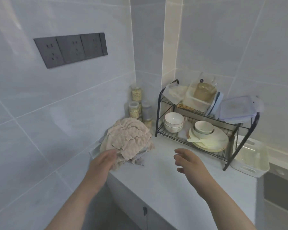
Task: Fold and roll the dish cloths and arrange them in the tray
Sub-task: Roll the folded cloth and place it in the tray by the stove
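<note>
A heap of beige, crinkled dish cloths (130, 138) lies on the white counter (165, 176) in the corner by the wall. My left hand (105, 161) reaches the heap's near edge and touches the cloth; its fingertips are hidden under the fabric. My right hand (187, 159) hovers above the counter to the right of the heap, fingers relaxed and slightly curled, holding nothing. A white plastic tray (251, 161) with slotted handles stands at the counter's right end, with nothing visible inside.
A black wire dish rack (204, 123) holds bowls, plates and plastic containers between the heap and the tray. Several jars (136, 105) stand in the corner behind the cloths. Wall sockets (71, 49) sit on the left wall. The counter's front edge drops to cabinets.
</note>
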A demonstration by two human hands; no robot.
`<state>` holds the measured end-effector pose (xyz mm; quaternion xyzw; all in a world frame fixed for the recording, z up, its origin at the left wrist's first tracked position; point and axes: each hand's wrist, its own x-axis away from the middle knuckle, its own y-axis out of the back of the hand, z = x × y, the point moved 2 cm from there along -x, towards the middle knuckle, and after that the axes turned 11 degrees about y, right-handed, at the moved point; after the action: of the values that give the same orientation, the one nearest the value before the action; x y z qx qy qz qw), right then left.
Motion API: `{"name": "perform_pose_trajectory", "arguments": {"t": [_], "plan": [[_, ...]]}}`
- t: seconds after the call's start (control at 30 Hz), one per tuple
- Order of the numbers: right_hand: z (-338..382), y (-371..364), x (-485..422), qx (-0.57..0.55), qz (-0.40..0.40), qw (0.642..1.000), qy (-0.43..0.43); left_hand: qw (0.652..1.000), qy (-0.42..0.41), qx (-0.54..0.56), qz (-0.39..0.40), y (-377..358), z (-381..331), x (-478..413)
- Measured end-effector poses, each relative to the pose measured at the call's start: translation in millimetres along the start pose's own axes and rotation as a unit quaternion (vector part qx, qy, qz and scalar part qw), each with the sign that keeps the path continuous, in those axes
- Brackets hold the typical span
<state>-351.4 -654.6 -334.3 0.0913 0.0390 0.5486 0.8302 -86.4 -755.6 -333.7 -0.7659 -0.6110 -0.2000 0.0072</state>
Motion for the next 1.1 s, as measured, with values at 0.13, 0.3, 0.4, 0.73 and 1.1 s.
{"name": "perform_pose_trajectory", "arguments": {"t": [0.13,0.3,0.4,0.73,1.1], "plan": [[-9.8,-18.1,-44.8,-0.012,0.018,0.999,-0.028,1.0,0.016,-0.021,0.008,-0.9,-4.9,-37.2],[-14.0,-45.0,-91.7,-0.011,0.028,0.999,-0.043,0.999,-0.008,-0.04,0.01,10.4,-23.1,-95.9],[-14.6,-62.5,-124.1,0.001,0.004,0.999,-0.048,0.996,-0.007,-0.092,0.011,16.6,-26.8,-144.4],[-39.4,-150.0,-230.9,0.15,-0.026,0.987,-0.045,0.867,-0.14,-0.468,0.099,-25.2,20.5,-276.8],[-95.1,-182.3,-297.6,0.318,0.081,0.94,0.092,0.973,-0.084,-0.166,0.137,-6.2,51.6,-333.3]]}}
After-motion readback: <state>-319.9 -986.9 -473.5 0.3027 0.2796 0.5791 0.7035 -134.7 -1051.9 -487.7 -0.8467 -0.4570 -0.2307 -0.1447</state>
